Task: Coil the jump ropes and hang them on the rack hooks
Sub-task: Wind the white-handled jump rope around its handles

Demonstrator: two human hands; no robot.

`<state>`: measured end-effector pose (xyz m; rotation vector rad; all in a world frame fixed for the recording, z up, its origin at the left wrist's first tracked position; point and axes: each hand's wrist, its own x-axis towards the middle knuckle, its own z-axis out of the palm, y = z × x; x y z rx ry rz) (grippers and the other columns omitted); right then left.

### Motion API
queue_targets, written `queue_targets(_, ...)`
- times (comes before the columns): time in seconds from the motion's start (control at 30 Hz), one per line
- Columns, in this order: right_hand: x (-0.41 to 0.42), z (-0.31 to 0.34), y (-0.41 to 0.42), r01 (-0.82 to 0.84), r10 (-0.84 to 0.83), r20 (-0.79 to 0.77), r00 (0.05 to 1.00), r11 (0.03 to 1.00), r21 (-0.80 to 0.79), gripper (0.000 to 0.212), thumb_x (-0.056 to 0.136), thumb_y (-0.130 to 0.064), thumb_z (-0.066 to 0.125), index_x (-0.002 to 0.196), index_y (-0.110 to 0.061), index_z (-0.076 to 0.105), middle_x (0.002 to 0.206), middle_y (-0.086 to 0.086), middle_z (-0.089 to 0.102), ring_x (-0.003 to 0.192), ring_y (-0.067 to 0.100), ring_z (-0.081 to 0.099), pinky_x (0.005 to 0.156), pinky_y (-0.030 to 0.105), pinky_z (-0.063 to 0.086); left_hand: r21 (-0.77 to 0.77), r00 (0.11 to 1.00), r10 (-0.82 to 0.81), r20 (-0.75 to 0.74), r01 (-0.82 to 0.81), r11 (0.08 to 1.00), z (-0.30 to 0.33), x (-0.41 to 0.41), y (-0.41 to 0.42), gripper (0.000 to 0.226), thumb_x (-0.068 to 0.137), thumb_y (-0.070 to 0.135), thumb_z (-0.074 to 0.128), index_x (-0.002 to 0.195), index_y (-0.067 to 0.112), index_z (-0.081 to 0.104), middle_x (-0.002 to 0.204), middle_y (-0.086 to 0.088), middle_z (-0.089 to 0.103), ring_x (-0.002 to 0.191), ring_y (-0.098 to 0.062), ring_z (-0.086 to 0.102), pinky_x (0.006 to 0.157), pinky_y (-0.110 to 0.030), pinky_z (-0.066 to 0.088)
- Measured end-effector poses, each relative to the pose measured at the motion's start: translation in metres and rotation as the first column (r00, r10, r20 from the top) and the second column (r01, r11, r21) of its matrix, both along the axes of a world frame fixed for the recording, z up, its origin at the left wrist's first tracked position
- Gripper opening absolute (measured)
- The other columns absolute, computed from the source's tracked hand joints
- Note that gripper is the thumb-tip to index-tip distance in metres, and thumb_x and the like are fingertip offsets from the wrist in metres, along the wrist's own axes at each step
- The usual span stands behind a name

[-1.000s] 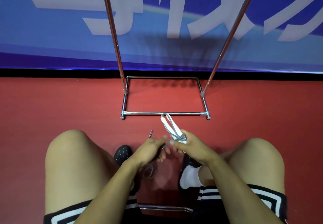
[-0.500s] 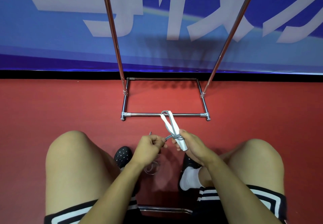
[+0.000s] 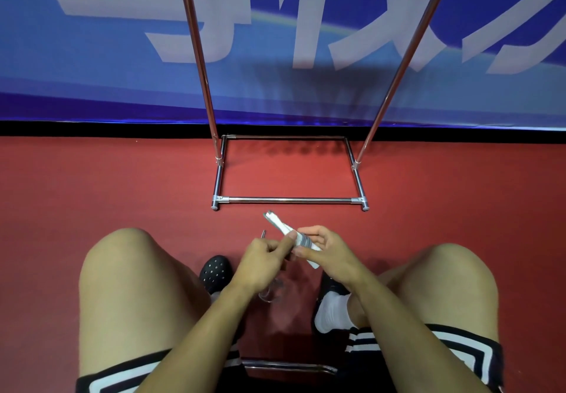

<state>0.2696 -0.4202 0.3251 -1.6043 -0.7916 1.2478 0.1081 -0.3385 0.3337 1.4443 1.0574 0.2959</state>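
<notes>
A sports hall or gym, by the look of it: a red rubbery sports floor (image 3: 92, 184), a large blue banner (image 3: 92, 65) with big white lettering along the wall, a chrome tube rack (image 3: 291, 200) standing before it, and striped athletic shorts (image 3: 453, 353) on the seated person.

One wide-angle view from the seated person's head, tilted forward and down, knees and both hands close below the lens, red floor (image 3: 92, 184) beyond, rack base (image 3: 289, 200) a little further ahead, blue banner wall (image 3: 92, 80) facing across the top
</notes>
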Motion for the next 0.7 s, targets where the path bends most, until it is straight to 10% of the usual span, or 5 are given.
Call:
queue_targets(0.33,0.005,0.003,-0.006,-0.102,0.101,-0.031,0.994,0.995,-0.019,0.055,0.079,-0.031,0.089,0.119,-0.017,0.055,0.099,-0.003,0.070,0.087,0.012,0.064,0.078,0.028,0.050,-0.060,0.982,-0.100,0.161,0.111,0.992,0.006,-0.004,0.001,0.035,0.097,0.039,0.069,0.071,0.015,0.074,0.064,-0.002,0.066,0.065,-0.021,0.051,0.067,-0.033,0.040)
queue_targets(0.5,-0.001,0.008,-0.011,-0.210,0.203,-0.311,0.928,0.978,0.011,0.044,0.093,-0.030,0.073,0.131,-0.012,0.059,0.105,0.011,0.071,0.103,0.025,0.069,0.096,0.047,0.057,-0.058,0.962,-0.173,0.213,0.189,0.980,0.012,-0.004,0.001,0.028,0.100,0.023,0.064,0.075,0.014,0.075,0.066,-0.008,0.065,0.061,-0.016,0.058,0.060,-0.021,0.048)
queue_targets(0.7,0.001,0.016,-0.011,-0.202,0.197,-0.147,0.969,0.979,-0.021,0.028,0.097,-0.023,0.070,0.122,-0.012,0.064,0.091,0.006,0.072,0.085,0.024,0.071,0.069,0.036,0.060,-0.170,0.978,-0.158,0.137,0.180,0.969,0.021,-0.003,0.001,0.031,0.101,0.032,0.062,0.084,0.008,0.069,0.074,-0.013,0.072,0.050,-0.013,0.062,0.045,-0.018,0.046)
